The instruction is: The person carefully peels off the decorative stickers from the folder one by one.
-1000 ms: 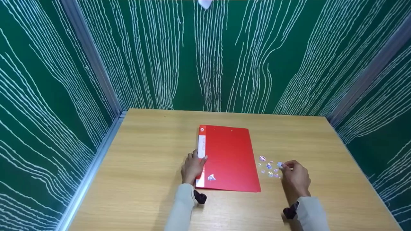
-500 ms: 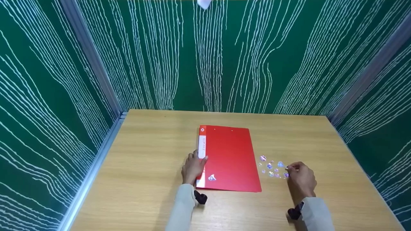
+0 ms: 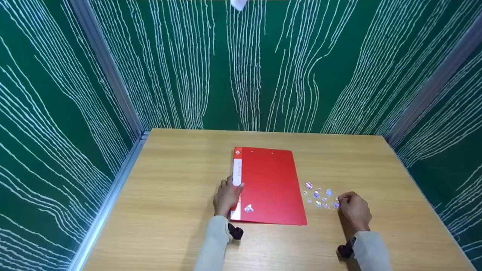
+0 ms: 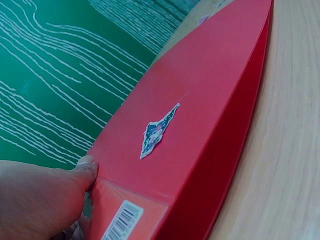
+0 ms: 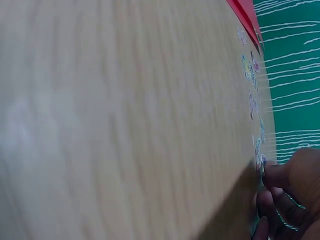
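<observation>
A red clip file lies on the table with a shiny sticker on its lower left cover. My left hand grips its spine side, thumb on top of the cover; in the left wrist view the thumb lies beside the barcode label. Right of the file, several small shiny stickers are spread loosely. At their right end my right hand pinches a tiny sticker between thumb and fingertips, low over the table. Its other fingers are curled under, partly hidden in the right wrist view.
The wooden table ends at green walls with white wavy lines behind and at both sides. A metal rail runs along the left edge. Black straps sit at both wrists.
My right hand has moved a little right and down, from the blue sticker to a tiny one at the group's right end. The left hand and the file stay where they were.
</observation>
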